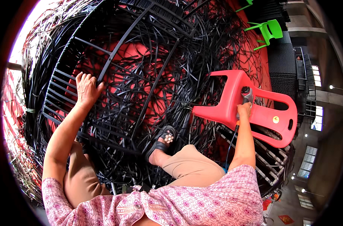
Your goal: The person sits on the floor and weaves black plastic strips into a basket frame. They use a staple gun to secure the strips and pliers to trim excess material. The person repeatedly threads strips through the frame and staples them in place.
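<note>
A black frame [112, 56] of thin bars, with flat black strips wound along its left side, leans in front of me. My left hand [89, 89] is closed at its strip-wound side, the fingers curled over the edge. On the right, my right hand [244, 110] is closed around a grey-and-black hand-held tool [248, 95], its exact kind partly hidden by the hand. A dark hose or cord [232, 145] runs down from the tool's handle. Beneath the tool is the seat of a red plastic chair [231, 94], whose slotted backrest points right.
Loose black strips [141, 81] lie tangled over the red floor covering [260, 56] and around my sandalled foot [165, 137]. A large coil of strips [37, 71] bulges at left. Beyond stand a green chair [271, 31] and stacked dark woven pieces [282, 62]. A slatted rack [271, 162] is below the red chair.
</note>
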### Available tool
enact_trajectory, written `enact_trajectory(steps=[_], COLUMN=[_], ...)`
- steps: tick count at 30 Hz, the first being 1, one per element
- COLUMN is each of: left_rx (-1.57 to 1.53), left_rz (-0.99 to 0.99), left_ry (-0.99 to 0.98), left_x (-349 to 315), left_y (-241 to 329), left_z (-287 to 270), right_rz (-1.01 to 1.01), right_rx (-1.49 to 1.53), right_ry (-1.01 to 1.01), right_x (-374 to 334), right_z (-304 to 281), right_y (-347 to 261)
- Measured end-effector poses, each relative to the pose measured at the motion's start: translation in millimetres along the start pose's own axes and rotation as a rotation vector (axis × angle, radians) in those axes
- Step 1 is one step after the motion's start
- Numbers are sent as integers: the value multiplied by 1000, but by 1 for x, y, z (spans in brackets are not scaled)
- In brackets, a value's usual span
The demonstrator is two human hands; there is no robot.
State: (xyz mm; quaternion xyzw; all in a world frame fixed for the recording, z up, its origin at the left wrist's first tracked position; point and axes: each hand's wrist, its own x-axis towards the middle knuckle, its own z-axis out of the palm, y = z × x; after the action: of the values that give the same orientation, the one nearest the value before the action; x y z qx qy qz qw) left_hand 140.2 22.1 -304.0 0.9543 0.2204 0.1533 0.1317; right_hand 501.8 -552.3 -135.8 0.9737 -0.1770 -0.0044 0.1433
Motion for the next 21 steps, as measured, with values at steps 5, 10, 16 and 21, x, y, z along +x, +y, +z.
enact_trajectory(steps=[5, 10, 16, 21], left_rx=[10, -27, 18, -16], left_rz=[10, -16, 11, -24], left_ry=[-33, 4, 38, 10], left_x=[10, 2, 1, 1], left_y=[5, 2, -4, -3], left_z=[-8, -5, 4, -9], right_rz=[19, -112, -431, -715], right_rx=[92, 150, 945, 992], right_ry=[1, 80, 125, -248], right_x=[6, -13, -147, -234], right_z=[3, -31, -96, -140], right_y=[6, 30, -8, -86])
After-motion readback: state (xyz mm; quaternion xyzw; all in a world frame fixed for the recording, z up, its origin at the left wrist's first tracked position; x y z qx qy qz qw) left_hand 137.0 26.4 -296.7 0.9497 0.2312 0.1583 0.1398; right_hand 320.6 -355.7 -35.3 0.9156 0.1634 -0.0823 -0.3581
